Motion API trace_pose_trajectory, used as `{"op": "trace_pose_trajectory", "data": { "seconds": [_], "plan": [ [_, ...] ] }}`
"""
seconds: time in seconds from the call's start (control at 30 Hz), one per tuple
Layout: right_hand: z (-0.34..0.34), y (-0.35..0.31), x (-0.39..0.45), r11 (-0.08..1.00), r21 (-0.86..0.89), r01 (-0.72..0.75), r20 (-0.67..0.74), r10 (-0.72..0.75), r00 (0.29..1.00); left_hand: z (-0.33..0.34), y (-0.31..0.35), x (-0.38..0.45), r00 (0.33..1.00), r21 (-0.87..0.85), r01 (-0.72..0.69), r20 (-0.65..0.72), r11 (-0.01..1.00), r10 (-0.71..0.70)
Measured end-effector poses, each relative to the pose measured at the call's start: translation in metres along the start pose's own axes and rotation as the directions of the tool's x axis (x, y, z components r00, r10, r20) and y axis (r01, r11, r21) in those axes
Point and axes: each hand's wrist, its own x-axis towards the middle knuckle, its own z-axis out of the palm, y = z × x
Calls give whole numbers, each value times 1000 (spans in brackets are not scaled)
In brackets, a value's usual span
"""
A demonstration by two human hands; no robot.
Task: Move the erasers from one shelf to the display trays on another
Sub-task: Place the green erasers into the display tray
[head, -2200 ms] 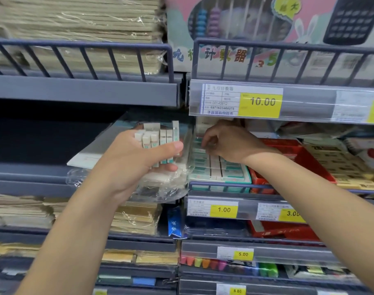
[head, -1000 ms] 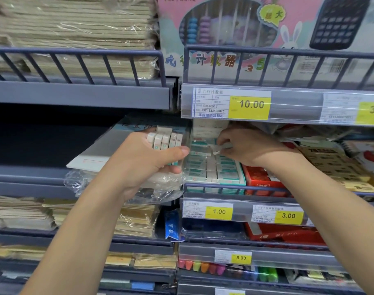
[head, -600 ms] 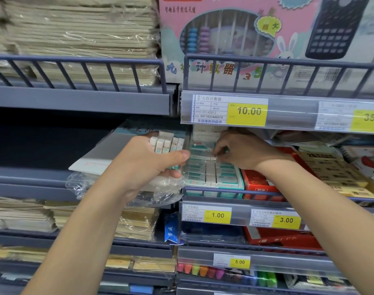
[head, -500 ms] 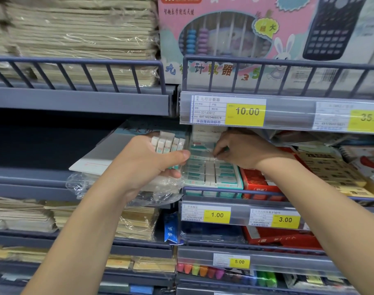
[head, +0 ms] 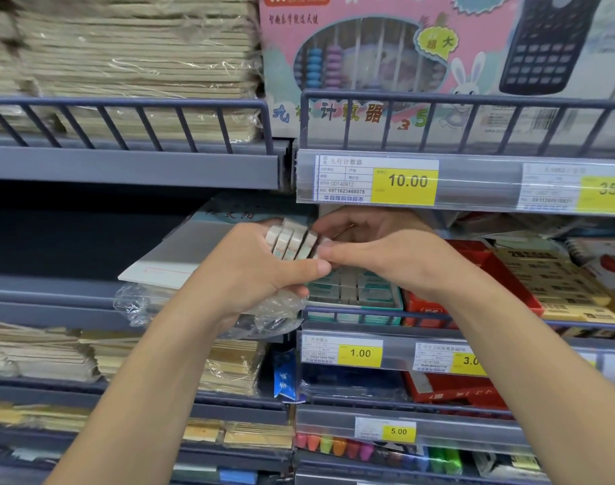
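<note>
The left hand (head: 250, 274) holds a small stack of erasers (head: 292, 241) standing on edge, thumb across the front and fingers curled behind, along with a crumpled clear plastic wrapper (head: 264, 309) bunched under the palm. The right hand (head: 379, 253) has its thumb and forefinger closed in a narrow grip on the eraser at the end of the stack nearest the display tray (head: 355, 292); whether that eraser is already free of the others is hidden by the fingertips. The tray sits just below and beside both hands, on the shelf above the yellow 1.00 price tag (head: 360, 353), and rows of green-sleeved erasers already fill what shows of it; the back of the tray is hidden by the right hand. The step in hand looks like peeling one eraser off the stack to set into the tray. To do it well, the left thumb should ease only enough to let the end piece slide out, while keeping the rest squeezed so they do not fan out and fall behind the shelf rail. The right hand should draw the piece sideways toward the tray, not upward, since the shelf with the 10.00 price tag (head: 407, 182) hangs close above the tray. Laying it flat, sleeve matching its neighbours, in whatever gap is left would keep the rows tidy. The loose wrapper could slip or snag, so it is worth keeping it pinned under the palm.
</note>
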Motion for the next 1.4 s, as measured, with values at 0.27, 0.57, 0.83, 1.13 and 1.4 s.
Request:
{"op": "trace_pose_trajectory", "data": {
  "seconds": [0.27, 0.57, 0.83, 1.13, 1.4],
  "plan": [
    [-23, 24, 10, 982, -133, -135, -184, 110, 977, -12, -6, 1, 992, -18, 32, -123, 999, -34],
    [-2, 38, 33, 839, -524, -145, -117, 98, 988, -10, -6, 3, 991, -30, 68, -114, 997, -71],
    [-4, 35, 37, 755, -652, -71, 19, 110, 994, -4, -5, 3, 995, 42, 41, -94, 998, -37],
    [-1, 11, 1, 972, 234, -22, 43, 12, 999, 4, -4, 6, 1000, 11, -18, -19, 1000, 18],
    [-15, 20, 4, 878, 474, -72, -157, 165, 974, 4, -5, 10, 987, 23, 13, -158, 1000, -9]
  ]
}}
